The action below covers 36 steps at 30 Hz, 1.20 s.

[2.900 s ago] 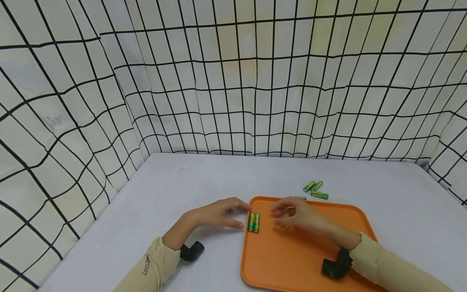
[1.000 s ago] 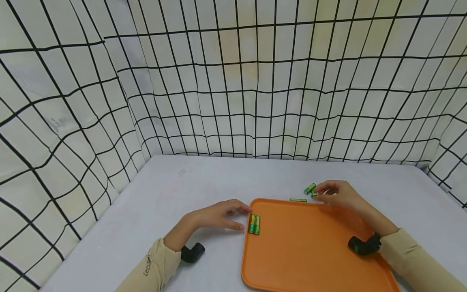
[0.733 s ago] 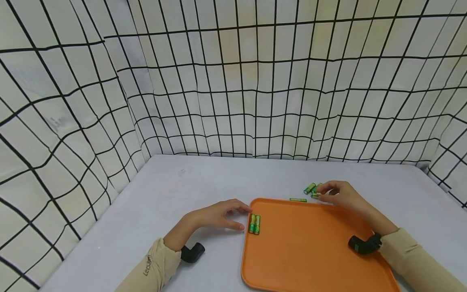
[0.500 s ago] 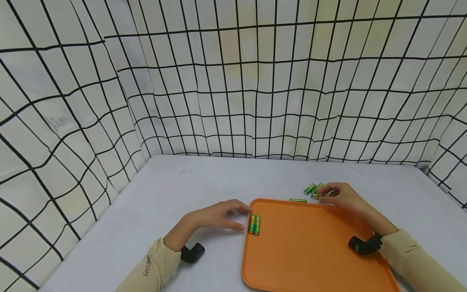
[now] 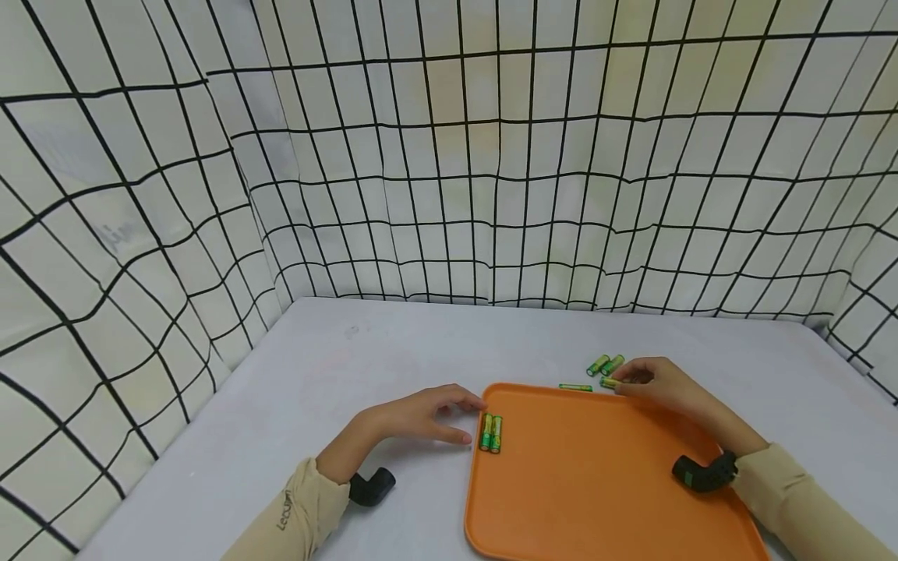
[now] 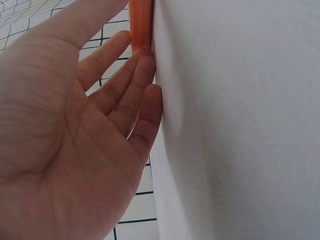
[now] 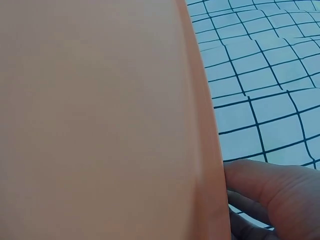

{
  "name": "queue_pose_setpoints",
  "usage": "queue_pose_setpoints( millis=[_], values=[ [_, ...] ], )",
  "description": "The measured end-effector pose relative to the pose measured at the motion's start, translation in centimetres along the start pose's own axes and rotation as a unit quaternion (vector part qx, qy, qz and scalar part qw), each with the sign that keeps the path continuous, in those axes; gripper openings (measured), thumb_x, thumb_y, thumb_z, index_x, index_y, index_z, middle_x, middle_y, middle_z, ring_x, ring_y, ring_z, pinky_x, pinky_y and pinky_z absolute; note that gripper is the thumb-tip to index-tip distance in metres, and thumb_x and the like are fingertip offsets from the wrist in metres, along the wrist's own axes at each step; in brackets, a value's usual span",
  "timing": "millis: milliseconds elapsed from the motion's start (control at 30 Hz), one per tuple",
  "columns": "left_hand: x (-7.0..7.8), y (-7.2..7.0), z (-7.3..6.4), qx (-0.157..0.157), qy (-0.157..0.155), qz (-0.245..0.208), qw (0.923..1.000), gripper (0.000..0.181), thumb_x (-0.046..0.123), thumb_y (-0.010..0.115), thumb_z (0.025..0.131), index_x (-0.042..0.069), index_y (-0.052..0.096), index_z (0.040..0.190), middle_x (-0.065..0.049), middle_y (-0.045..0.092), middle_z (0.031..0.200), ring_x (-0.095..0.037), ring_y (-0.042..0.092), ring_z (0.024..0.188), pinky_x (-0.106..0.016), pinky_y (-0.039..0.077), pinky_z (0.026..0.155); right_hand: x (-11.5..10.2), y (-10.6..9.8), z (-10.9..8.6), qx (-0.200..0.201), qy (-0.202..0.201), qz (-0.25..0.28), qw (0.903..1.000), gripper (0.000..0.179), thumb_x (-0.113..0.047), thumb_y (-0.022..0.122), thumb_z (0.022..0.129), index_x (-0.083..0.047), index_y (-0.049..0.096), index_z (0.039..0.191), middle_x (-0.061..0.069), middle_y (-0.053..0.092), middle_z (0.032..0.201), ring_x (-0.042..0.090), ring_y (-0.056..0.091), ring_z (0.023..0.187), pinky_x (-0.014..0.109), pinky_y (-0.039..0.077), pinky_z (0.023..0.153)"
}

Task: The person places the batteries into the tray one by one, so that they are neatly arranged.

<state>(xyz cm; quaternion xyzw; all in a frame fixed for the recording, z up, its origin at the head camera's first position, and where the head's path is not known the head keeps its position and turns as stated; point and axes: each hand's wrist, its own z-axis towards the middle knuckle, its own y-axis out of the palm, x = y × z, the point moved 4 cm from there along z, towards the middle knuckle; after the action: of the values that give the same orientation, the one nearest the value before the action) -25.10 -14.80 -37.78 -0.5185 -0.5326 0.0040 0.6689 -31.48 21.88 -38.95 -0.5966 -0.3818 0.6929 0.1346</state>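
Orange tray (image 5: 596, 483) takes up the near right part of the white tabletop (image 5: 393, 343), its near edge running out of the head view. Two green batteries, a left battery (image 5: 486, 432) and a right battery (image 5: 496, 435), lie side by side just inside its left rim; the tray's floor gives wide room to their right.

The left hand (image 5: 421, 413) reaches to that rim, thumb and fingers loosely spread. Left of it, the tabletop stretches to its left edge.

The right hand (image 5: 655, 382) reaches past the far rim, its fingers narrow, pinching the right end of a third battery (image 5: 608, 382). Near it, a slanted pair of batteries (image 5: 598, 365) lies on the far side, and a lone battery (image 5: 575, 387) lies along the far rim, with little room between them. Behind rises a black-lined white cloth (image 5: 449, 195).

The left wrist view shows the palm and the fingertips at the tray's outer edge, hidden from above. In the right wrist view the rim hides the right fingertips; the pinched battery shows only in the head view.
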Motion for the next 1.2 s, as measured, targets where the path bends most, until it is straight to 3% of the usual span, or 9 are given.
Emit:
queue_pose_setpoints(
  millis=[433,667,767,933,1200],
  values=[
    [0.0,0.0,0.0,0.001,0.000,-0.003,1.0000,0.048,0.029,0.071,0.091,0.022,0.055,0.136,0.008,0.055,0.132,-0.010,0.049,0.117,-0.032,0.040,0.102,0.0,-0.3,0.0,0.011,0.001,-0.016,0.9998,0.027,-0.018,0.069,0.092,0.004,0.068,0.107,0.008,0.065,0.096,0.019,0.055,0.084,0.024,0.048,0.068],
    [-0.1,0.1,0.2,0.001,0.000,0.004,1.0000,0.048,0.029,0.071,0.091,0.023,0.055,0.136,0.009,0.054,0.131,-0.010,0.049,0.117,-0.031,0.041,0.101,-0.3,-0.6,-0.2,0.027,0.013,-0.026,0.9992,0.030,-0.021,0.068,0.093,0.004,0.067,0.110,0.013,0.066,0.104,0.021,0.057,0.091,0.030,0.048,0.075],
    [-0.2,0.1,0.3,0.001,0.006,0.002,1.0000,0.048,0.028,0.071,0.091,0.021,0.055,0.136,0.008,0.055,0.132,-0.010,0.049,0.118,-0.032,0.040,0.102,-0.7,-0.7,-0.4,0.036,0.020,-0.009,0.9991,0.036,-0.024,0.067,0.094,0.005,0.065,0.115,0.015,0.065,0.107,0.021,0.058,0.091,0.028,0.050,0.071],
    [-0.1,0.2,0.3,0.000,0.015,0.001,0.9999,0.048,0.028,0.071,0.091,0.020,0.055,0.136,0.006,0.056,0.132,-0.010,0.049,0.117,-0.030,0.040,0.102,-1.8,-0.6,-0.9,0.040,0.012,0.038,0.9984,0.040,-0.024,0.066,0.095,0.007,0.062,0.120,0.014,0.065,0.104,0.018,0.057,0.076,0.028,0.049,0.061],
    [0.1,0.1,-0.1,0.003,0.033,0.011,0.9994,0.050,0.031,0.070,0.091,0.016,0.055,0.136,0.002,0.056,0.132,-0.012,0.050,0.116,-0.030,0.042,0.099,-3.4,0.2,-1.0,0.027,-0.011,0.073,0.9969,0.039,-0.020,0.066,0.095,0.009,0.061,0.120,0.014,0.067,0.104,0.015,0.059,0.074,0.028,0.051,0.063]
  ],
)
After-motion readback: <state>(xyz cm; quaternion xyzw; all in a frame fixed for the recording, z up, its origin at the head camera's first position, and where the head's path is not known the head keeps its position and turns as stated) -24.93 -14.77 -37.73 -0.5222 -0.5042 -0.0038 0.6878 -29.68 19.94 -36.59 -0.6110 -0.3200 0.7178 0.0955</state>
